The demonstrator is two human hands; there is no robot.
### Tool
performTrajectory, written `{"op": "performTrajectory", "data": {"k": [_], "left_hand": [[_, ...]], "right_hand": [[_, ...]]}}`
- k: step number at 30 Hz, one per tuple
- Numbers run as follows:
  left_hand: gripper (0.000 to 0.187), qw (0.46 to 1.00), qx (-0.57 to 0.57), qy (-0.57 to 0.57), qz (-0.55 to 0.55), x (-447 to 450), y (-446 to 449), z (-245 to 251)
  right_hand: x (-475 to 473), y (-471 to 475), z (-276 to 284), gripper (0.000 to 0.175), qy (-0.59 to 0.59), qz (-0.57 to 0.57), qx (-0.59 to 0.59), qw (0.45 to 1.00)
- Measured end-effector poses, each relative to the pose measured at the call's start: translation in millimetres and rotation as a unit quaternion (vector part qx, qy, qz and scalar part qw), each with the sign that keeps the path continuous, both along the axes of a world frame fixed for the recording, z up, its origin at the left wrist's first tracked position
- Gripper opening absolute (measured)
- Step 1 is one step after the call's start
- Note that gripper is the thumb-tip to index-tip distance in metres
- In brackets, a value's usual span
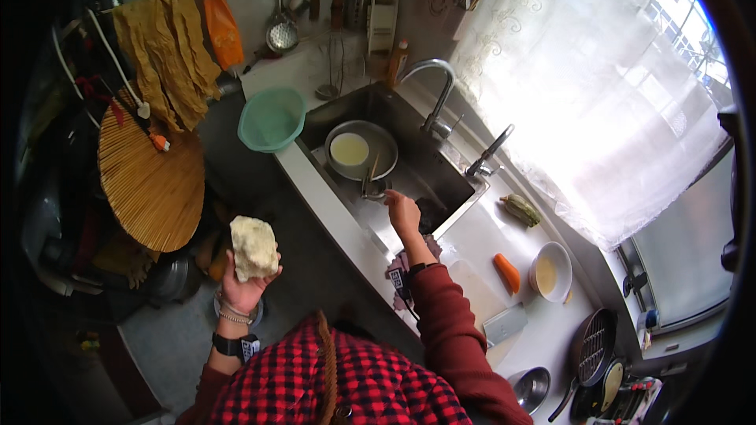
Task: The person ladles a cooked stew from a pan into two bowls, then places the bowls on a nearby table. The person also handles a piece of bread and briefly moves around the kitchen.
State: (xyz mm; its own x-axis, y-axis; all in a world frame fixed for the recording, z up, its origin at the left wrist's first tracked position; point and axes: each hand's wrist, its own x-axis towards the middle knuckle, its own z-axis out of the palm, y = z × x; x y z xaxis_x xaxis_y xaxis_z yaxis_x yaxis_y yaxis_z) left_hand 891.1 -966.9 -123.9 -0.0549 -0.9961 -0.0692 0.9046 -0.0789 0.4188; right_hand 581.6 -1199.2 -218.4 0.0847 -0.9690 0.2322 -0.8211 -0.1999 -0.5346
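Note:
My left hand [245, 289] is raised in front of my body, holding a rough, cream-coloured block [254, 248] whose material I cannot make out. Over the near edge of the steel sink [431, 183] is my right hand [404, 212], its fingers curled. Those fingertips are close to a dark handle-like piece [374, 189] by the round metal pan [384, 156]; whether they grip anything is unclear. Inside the pan sits a bowl [349, 149] of pale yellow liquid, beside a thin wooden stick.
A green plastic basin [271, 119] stands left of the sink, below the hanging utensils. Two faucets [440, 94] rise behind it. On the right counter are a green squash [520, 211], a carrot [507, 273], a cleaver [505, 324], a white bowl [550, 271] and a dark pan [592, 345].

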Motion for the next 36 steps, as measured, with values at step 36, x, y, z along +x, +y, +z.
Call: {"op": "performTrajectory", "data": {"k": [36], "left_hand": [[0.071, 0.887, 0.034, 0.086, -0.452, -78.6, -175.2, -4.8]], "right_hand": [[23.7, 211.4, 92.7, 0.039, -0.41, -0.207, 0.036, 0.887]]}}
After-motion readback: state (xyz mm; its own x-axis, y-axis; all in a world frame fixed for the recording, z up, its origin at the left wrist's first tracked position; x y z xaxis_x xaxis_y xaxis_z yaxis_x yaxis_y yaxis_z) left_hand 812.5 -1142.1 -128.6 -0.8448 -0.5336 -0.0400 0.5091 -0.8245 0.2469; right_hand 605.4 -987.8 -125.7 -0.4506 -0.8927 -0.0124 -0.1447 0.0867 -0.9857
